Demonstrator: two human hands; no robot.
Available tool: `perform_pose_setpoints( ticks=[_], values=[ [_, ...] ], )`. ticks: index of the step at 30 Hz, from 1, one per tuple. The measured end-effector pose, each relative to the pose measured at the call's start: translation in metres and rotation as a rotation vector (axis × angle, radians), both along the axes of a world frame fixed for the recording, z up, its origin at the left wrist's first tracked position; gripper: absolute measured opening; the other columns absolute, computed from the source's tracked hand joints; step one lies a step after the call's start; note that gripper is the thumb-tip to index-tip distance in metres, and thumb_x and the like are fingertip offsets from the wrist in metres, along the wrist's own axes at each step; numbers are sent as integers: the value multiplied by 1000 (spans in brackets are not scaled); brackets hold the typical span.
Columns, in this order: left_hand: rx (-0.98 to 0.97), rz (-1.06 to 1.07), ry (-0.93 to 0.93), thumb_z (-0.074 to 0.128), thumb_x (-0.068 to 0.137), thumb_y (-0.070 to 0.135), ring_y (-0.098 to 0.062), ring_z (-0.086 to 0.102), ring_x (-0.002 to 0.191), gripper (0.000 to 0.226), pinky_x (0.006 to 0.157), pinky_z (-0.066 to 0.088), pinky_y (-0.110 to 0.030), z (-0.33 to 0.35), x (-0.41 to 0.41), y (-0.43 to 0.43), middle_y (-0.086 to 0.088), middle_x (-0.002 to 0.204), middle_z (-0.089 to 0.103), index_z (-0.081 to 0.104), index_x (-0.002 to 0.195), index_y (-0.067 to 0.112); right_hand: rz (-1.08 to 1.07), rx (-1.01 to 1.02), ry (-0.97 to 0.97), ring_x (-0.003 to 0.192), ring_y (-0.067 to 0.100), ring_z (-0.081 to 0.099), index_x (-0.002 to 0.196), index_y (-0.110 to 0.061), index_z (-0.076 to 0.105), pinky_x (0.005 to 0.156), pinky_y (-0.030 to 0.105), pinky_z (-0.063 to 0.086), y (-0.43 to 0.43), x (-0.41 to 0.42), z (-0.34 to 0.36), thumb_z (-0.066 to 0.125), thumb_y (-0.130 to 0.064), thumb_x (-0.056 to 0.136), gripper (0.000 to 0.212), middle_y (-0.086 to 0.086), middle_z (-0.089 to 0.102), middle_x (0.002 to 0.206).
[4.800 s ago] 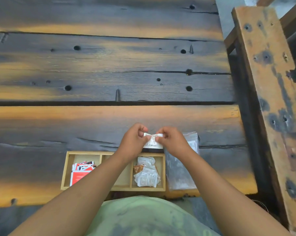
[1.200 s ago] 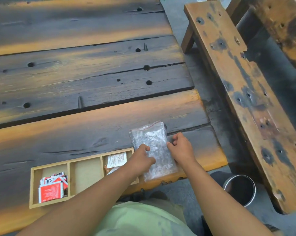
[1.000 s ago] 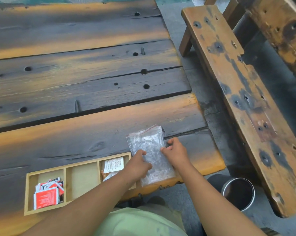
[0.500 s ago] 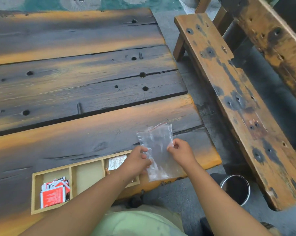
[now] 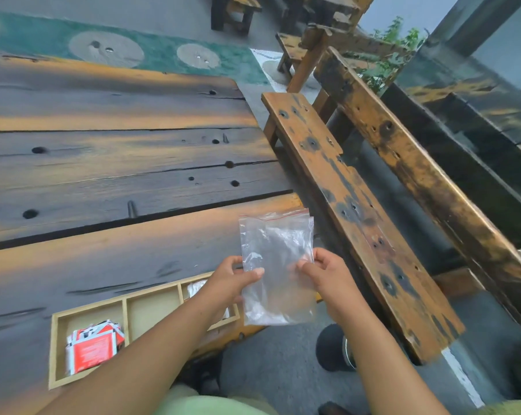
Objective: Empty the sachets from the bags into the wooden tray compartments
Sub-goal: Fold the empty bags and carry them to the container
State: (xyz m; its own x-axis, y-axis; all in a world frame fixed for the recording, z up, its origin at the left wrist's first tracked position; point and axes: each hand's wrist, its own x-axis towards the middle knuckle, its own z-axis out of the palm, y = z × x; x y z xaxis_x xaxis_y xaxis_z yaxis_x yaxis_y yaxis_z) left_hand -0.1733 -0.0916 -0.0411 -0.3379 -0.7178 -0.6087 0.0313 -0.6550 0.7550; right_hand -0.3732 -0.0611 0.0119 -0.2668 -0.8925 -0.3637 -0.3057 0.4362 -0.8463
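**Clear zip bag held up in both hands by the table corner**

The plank table [image 5: 103, 175], dark boards streaked with orange, spreads away to the left of the grip and beyond it. To the right of the grip a weathered wooden bench [image 5: 358, 220] runs along the table's end, apart from it. Below and to the left of the grip, at the table's near edge, lies the wooden tray [image 5: 54, 348] with three compartments. The clear zip bag [image 5: 277, 265], with a red line at its mouth, is held upright in the air between the two hands. Its mouth is up and its lower end hangs in front of the tray's right end. Beneath the right forearm a dark round container [image 5: 331, 348] stands on the ground, partly hidden. The left hand [image 5: 229, 283] pinches the bag's left edge, thumb on the near face. The right hand [image 5: 328, 277] pinches the right edge the same way, fingers curled behind. Red sachets [image 5: 93, 348] are piled in the compartment farthest from the grip. White sachets [image 5: 194, 290] show in the nearest one, mostly hidden by the left wrist.
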Motion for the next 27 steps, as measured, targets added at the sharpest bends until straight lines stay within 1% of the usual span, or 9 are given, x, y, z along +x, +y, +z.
perform_pose_setpoints(
  ticks=[2,6,10,14,16,19,22,25,27],
  values=[
    [27,16,130,72,90,21,-21,71,96,34,73,58,-38,1,6,5,-7,119,67,57,119,14,-27,-3,-22,82,33,68,97,11,57,81,55,56,12,9,9,67,-16,88,30,32,68,97],
    [11,-68,244,66,93,13,-25,72,93,23,86,57,-42,4,21,12,-14,108,74,67,114,3,-61,-1,-7,77,31,62,99,12,55,71,45,50,29,25,23,67,-19,88,34,39,61,102],
    [-42,-118,191,67,92,11,-22,73,86,12,78,57,-35,11,35,20,-11,99,77,70,101,4,-39,11,10,77,34,64,101,12,54,72,50,55,37,33,28,67,-17,90,33,37,61,102],
    [-102,-78,128,68,91,9,-31,73,97,19,90,58,-47,20,53,25,-13,104,76,69,108,3,-1,7,-7,78,31,71,99,7,64,69,41,59,35,45,33,64,-9,94,16,24,73,95],
    [-126,-39,104,67,90,7,-34,73,96,19,88,58,-50,22,63,24,-14,104,76,69,108,3,36,1,-9,75,33,67,98,6,63,68,45,54,31,52,35,66,-14,92,21,31,69,96],
    [-171,8,105,66,92,9,-30,74,88,18,73,60,-39,30,74,18,-14,102,77,69,109,4,87,-13,-6,69,32,58,96,4,62,62,42,46,21,56,38,70,-32,80,40,39,60,91],
    [-243,18,74,65,93,12,-28,73,86,18,71,57,-36,40,78,11,-14,101,76,69,109,5,143,-32,-40,65,28,48,98,8,58,55,35,39,9,52,43,69,-28,83,40,24,54,77],
    [-306,-10,29,64,95,16,-29,68,82,19,66,55,-34,51,73,5,-23,99,72,70,108,3,185,-59,-67,63,31,56,103,5,59,55,32,44,-2,40,47,66,-19,91,28,25,62,80],
    [-328,-9,35,63,96,16,-30,68,83,20,72,55,-36,57,64,2,-26,101,71,69,107,1,215,-75,-92,70,34,62,105,-2,61,64,40,48,-6,29,50,66,-26,89,29,31,67,93]
  ],
)
